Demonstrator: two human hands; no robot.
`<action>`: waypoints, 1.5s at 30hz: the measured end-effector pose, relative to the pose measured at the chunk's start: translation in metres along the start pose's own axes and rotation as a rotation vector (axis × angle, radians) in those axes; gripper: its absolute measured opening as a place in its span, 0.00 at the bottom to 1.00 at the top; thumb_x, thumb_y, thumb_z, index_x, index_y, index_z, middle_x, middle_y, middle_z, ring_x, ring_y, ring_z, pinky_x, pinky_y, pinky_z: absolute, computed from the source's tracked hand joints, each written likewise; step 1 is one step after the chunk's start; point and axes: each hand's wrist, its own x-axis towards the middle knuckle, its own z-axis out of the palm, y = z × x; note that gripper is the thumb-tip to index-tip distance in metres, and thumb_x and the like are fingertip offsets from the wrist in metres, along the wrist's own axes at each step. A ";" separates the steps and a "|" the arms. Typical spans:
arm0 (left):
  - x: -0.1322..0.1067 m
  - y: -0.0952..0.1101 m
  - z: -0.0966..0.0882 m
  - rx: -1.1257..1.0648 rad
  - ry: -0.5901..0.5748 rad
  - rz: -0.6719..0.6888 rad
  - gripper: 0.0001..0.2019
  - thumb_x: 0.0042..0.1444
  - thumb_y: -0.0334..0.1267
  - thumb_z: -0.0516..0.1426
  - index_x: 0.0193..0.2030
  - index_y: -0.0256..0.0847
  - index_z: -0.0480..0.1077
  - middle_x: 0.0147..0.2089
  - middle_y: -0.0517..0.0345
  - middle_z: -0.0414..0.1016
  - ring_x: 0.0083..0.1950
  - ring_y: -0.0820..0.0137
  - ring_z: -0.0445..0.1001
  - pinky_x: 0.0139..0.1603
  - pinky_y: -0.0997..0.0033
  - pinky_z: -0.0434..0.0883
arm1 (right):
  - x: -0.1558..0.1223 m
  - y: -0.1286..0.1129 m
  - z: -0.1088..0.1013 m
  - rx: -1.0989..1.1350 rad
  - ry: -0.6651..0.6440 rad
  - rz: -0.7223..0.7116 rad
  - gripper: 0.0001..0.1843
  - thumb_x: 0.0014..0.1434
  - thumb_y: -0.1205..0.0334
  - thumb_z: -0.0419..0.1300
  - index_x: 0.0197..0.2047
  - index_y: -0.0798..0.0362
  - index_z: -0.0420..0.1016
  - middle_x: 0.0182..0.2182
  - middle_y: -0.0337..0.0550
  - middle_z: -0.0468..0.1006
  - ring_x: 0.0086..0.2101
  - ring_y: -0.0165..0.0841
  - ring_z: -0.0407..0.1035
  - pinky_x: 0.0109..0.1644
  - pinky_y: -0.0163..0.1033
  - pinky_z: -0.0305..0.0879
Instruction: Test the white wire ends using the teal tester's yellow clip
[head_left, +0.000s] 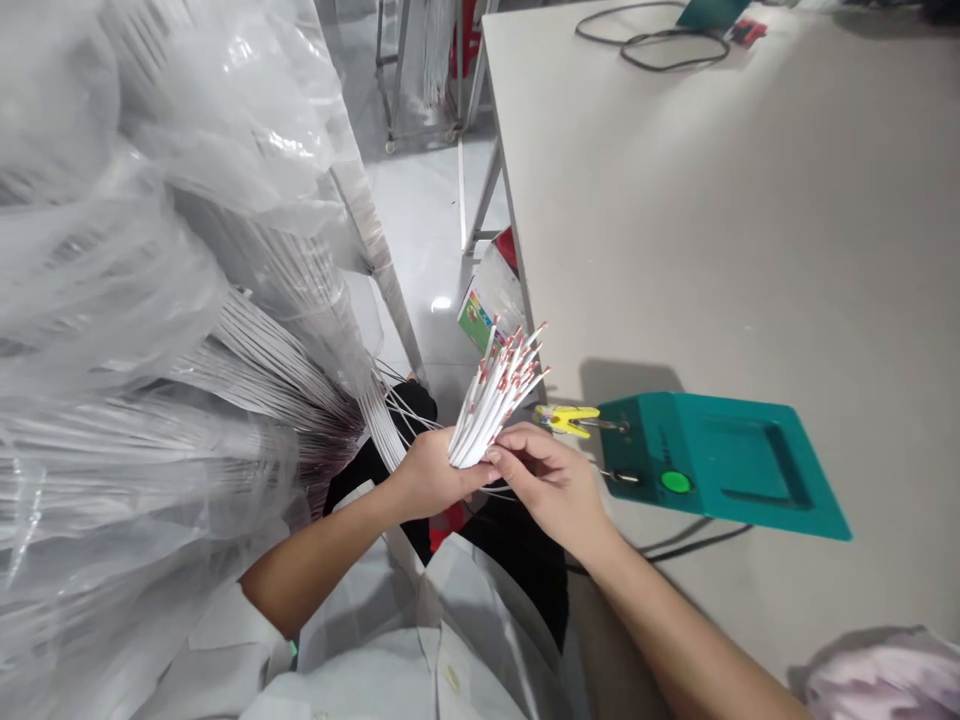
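A bundle of white wires (487, 415) with bare, copper-coloured ends fans upward in front of my body. My left hand (431, 475) is wrapped round the bundle below those ends. At the bundle's right side, my right hand (555, 480) is closed, its thumb and fingertips pressed against the wires; whether it pinches a single wire cannot be made out. Behind my left hand, more white wires (380, 420) trail down from the pile on the left. Part of the bundle's lower length is hidden by my hands and lap.
Plastic-wrapped wire bundles (97, 330) fill the left side. On the grey table (712, 230) at right lies a teal test device (750, 455) with a yellow clip (568, 420) at the table's edge. A black cable (675, 55) lies farther back. Pale cloth (885, 680) sits lower right.
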 end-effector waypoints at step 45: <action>-0.022 -0.024 -0.014 -0.113 0.025 -0.105 0.16 0.44 0.46 0.63 0.31 0.33 0.72 0.22 0.63 0.67 0.24 0.76 0.64 0.28 0.74 0.65 | -0.009 0.001 0.006 -0.159 -0.219 0.033 0.10 0.58 0.59 0.56 0.40 0.52 0.76 0.35 0.45 0.78 0.35 0.33 0.72 0.39 0.38 0.69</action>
